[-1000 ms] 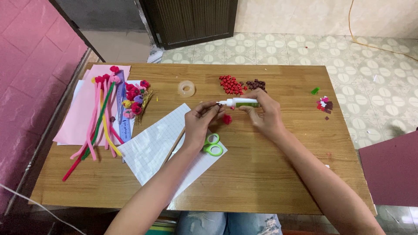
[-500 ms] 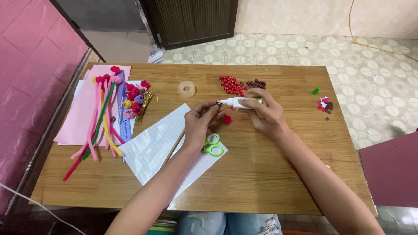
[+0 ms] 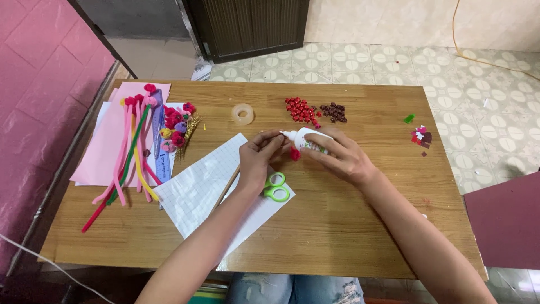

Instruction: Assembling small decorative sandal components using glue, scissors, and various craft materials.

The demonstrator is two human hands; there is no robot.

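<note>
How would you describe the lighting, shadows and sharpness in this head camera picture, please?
Head view: soft, even light; only faint shadows beneath the left hand and right hand. The white glue bottle looks bright but not blown out. The wooden table is sharp, and its edges bow slightly from the wide lens.

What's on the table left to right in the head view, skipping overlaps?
Pink paper sheet → pipe cleaners → pompom cluster → tape roll → left hand → glue bottle held by right hand → small green piece → pile of red and pink scraps.
</note>
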